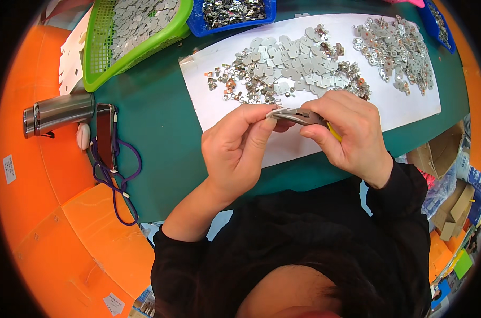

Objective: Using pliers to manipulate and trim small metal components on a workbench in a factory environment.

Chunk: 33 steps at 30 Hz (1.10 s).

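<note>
A: Where's the workpiece sitting vs the hands?
B: Small light-grey metal piece (273, 113) is between them, at the left hand's (234, 146) fingertips, right at the nose of the steel pliers with yellow handles (305, 116).
A: State of the hands?
B: Left: thumb and index pinching the metal piece. Right hand (354, 130): wrapped round the pliers, nose pointing left. Can't tell if the nose bites the piece or just touches it; fingers hide too much.
A: What's under them?
B: White paper-like sheet (283, 151) on the green-topped bench (166, 159). Heap of flat silver-grey metal plates (291, 61) just beyond the hands, small shiny ring-ended metal parts (235, 95) scattered along its left edge, more at its right. Separate heap of silver metal parts with round fittings (397, 55) on the right of the sheet.
A: Containers?
B: Bright green plastic mesh basket (96, 55) far left, full of flat grey pieces. Blue plastic tray (240, 25) just beside it, with small dark and shiny parts.
A: Left edge?
B: Brushed-steel cylindrical flask (65, 114) lying on its side, dark flat rectangular object (106, 140) near it, purple cord (138, 164) trailing. Both well apart from the hands.
</note>
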Each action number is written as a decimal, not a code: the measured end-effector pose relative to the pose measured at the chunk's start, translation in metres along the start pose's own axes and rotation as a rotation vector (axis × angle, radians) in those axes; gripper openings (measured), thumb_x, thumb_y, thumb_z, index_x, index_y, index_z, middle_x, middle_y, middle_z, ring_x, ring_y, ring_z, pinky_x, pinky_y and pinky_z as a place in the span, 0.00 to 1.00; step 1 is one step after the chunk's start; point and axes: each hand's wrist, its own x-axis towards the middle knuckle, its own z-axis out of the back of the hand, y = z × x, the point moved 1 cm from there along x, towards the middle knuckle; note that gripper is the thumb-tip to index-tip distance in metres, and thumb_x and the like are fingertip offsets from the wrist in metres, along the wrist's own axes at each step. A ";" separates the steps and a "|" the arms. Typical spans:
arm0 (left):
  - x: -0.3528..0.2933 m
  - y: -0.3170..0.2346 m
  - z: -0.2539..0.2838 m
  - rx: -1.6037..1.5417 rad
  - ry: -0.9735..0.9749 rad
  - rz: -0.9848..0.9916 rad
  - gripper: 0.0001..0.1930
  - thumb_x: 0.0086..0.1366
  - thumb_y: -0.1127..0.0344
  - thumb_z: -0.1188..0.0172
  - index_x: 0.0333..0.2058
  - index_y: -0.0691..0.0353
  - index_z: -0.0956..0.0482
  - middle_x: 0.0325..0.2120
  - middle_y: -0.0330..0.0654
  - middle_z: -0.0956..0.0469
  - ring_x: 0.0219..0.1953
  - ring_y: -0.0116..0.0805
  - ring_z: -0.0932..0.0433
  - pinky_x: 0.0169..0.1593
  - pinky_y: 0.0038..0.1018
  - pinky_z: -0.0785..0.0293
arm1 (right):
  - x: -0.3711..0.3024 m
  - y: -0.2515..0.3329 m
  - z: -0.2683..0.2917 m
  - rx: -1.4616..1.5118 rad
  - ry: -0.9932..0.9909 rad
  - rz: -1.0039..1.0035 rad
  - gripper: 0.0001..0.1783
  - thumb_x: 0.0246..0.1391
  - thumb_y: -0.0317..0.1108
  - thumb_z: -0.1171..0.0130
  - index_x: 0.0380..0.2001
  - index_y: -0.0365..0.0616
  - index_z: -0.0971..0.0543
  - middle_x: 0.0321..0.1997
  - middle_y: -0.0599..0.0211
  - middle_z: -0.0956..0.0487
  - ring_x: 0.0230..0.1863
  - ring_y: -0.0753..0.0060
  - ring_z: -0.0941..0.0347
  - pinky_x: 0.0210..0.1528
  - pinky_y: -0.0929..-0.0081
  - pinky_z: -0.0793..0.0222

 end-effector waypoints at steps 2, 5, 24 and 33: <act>-0.001 0.003 -0.001 -0.037 -0.006 -0.016 0.07 0.71 0.74 0.48 0.43 0.73 0.25 0.33 0.47 0.18 0.36 0.31 0.17 0.41 0.23 0.21 | -0.002 0.001 -0.005 0.035 -0.002 -0.025 0.13 0.53 0.38 0.35 0.33 0.39 0.21 0.25 0.62 0.24 0.26 0.58 0.27 0.29 0.69 0.34; -0.003 0.005 -0.003 -0.074 -0.031 -0.039 0.09 0.74 0.70 0.52 0.43 0.71 0.28 0.33 0.45 0.19 0.35 0.29 0.19 0.40 0.22 0.23 | -0.004 0.007 -0.012 0.158 0.021 -0.113 0.12 0.55 0.38 0.36 0.32 0.39 0.22 0.24 0.61 0.24 0.26 0.57 0.27 0.29 0.69 0.33; 0.013 -0.003 0.022 0.774 -0.115 -0.685 0.08 0.44 0.77 0.39 0.25 0.60 0.26 0.20 0.38 0.27 0.19 0.36 0.30 0.22 0.27 0.35 | 0.032 0.022 0.034 0.707 0.793 -0.628 0.25 0.69 0.44 0.56 0.29 0.35 0.18 0.21 0.68 0.22 0.23 0.81 0.27 0.28 0.82 0.31; 0.013 -0.006 0.024 0.768 -0.009 -0.742 0.07 0.44 0.75 0.38 0.24 0.60 0.26 0.19 0.38 0.28 0.18 0.35 0.30 0.21 0.26 0.37 | 0.028 0.009 0.035 0.910 0.935 -0.741 0.28 0.70 0.46 0.56 0.28 0.35 0.18 0.18 0.70 0.25 0.20 0.83 0.30 0.26 0.83 0.34</act>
